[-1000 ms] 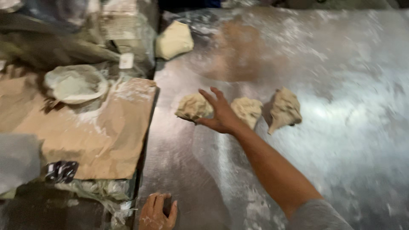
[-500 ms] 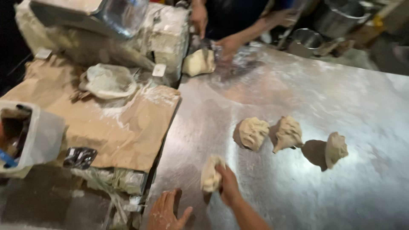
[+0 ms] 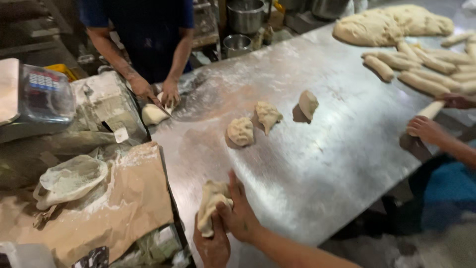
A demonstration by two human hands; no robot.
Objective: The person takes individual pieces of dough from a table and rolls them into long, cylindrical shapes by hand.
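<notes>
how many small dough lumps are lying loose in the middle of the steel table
3: a round lump nearest the hands, a ragged lump beside it, a third lump farther right. None looks hidden.

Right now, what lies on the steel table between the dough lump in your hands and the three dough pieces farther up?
Nothing: the head view shows bare floured steel table between the held dough lump and the three dough pieces.

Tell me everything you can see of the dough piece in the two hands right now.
The dough piece is a pale, cream, lumpy mass, soft-looking and floured, longer than wide, standing roughly upright at the near edge of the steel table. The left hand cups its lower end from below; the right hand presses its right side, fingers up along it. Its underside is hidden.
</notes>
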